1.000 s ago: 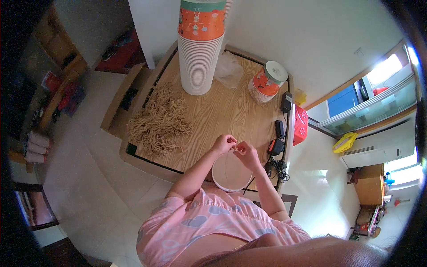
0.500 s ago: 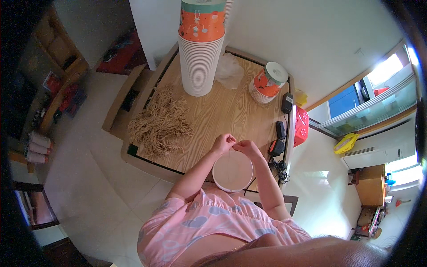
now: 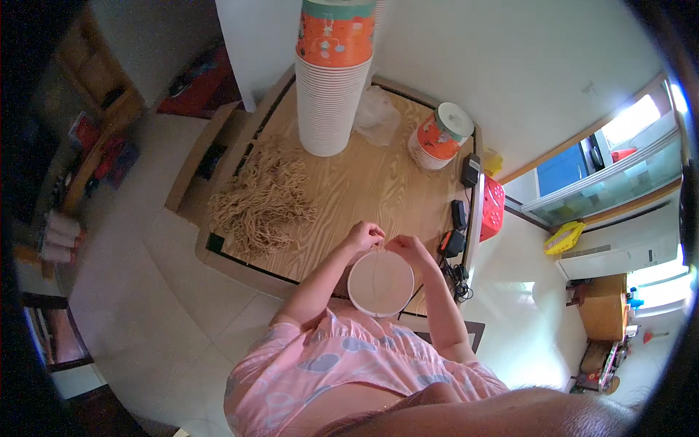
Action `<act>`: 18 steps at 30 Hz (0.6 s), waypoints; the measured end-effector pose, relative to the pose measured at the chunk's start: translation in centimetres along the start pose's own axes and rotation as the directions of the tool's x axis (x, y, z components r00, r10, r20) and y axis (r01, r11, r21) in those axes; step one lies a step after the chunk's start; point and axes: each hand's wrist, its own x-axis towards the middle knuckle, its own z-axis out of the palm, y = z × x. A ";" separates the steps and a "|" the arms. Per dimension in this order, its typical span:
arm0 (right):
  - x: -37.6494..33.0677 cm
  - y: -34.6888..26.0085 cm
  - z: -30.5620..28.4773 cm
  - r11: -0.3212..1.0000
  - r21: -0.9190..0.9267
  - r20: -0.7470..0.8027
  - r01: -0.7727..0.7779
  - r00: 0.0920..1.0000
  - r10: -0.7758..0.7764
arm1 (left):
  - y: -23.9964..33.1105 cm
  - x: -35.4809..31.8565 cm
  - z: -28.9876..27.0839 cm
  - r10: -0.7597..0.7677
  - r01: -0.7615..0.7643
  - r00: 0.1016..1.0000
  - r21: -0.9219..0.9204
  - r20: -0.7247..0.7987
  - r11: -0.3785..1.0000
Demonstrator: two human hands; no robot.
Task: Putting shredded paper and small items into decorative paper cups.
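Observation:
A round white paper bowl [image 3: 380,284] sits between my arms at the near edge of the wooden table [image 3: 349,182]. My left hand [image 3: 365,236] and my right hand [image 3: 406,249] meet just above its far rim, fingers pinched on a thin tan string [image 3: 376,264] that hangs down across the bowl's opening. A loose pile of tan string pieces [image 3: 262,200] lies on the table to the left of my left hand.
A tall stack of orange-and-white paper bowls [image 3: 331,80] stands at the table's far side, a clear plastic bag [image 3: 377,116] beside it. A short lidded stack of bowls [image 3: 440,135] is at the far right. Black chargers [image 3: 459,218] and a red basket [image 3: 492,207] line the right edge.
The white bowl has come up slightly between my hands, and my fingers have closed in over its rim with the string. The rest of the table is unchanged.

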 end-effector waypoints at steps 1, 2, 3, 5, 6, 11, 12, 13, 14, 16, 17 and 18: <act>-0.4 0.6 0.3 0.996 -0.009 -0.080 0.092 0.993 -0.092 | -0.2 0.0 -0.4 0.000 0.000 1.000 0.000 -0.003 1.000; -1.1 0.3 0.5 0.996 -0.007 -0.079 0.089 0.993 -0.089 | 0.1 -0.2 -0.7 -0.005 0.007 0.993 -0.017 0.116 1.000; -1.8 0.1 0.6 0.986 -0.085 -0.133 0.143 0.979 -0.154 | 0.4 -0.4 -0.9 -0.008 0.016 0.972 -0.032 0.234 0.999; -2.9 -0.7 0.6 0.968 -0.163 -0.185 0.189 0.958 -0.218 | 1.3 -1.1 -1.3 -0.026 0.032 0.960 -0.017 0.279 0.999; -3.1 -1.3 0.7 0.951 -0.193 -0.199 0.242 0.939 -0.279 | 1.9 -1.5 -1.5 -0.041 0.044 0.946 -0.001 0.321 0.999; -5.0 -3.6 0.6 0.899 -0.275 -0.239 0.341 0.881 -0.407 | 6.0 -3.0 -1.9 -0.073 0.101 0.940 -0.068 0.332 0.993; -5.4 -4.0 0.7 0.889 -0.288 -0.245 0.356 0.870 -0.427 | 6.8 -3.4 -2.0 -0.090 0.125 0.936 -0.083 0.341 0.989; -5.7 -4.1 0.8 0.879 -0.300 -0.249 0.370 0.859 -0.447 | 7.1 -3.7 -2.1 -0.094 0.129 0.935 -0.081 0.342 0.988; -5.9 -4.1 0.9 0.881 -0.297 -0.250 0.368 0.860 -0.444 | 7.4 -4.0 -2.2 -0.036 0.064 0.937 -0.068 0.348 0.996; -6.2 -3.9 1.2 0.845 -0.359 -0.249 0.395 0.833 -0.495 | 7.8 -4.6 -2.1 0.017 0.002 0.934 -0.053 0.357 0.999; -6.4 -3.9 1.3 0.848 -0.355 -0.250 0.392 0.835 -0.491 | 7.8 -4.9 -2.0 0.025 -0.002 0.937 -0.066 0.349 0.998; -6.5 -4.0 1.4 0.837 -0.363 -0.249 0.409 0.823 -0.510 | 7.9 -5.2 -1.9 0.032 -0.005 0.939 -0.079 0.342 0.997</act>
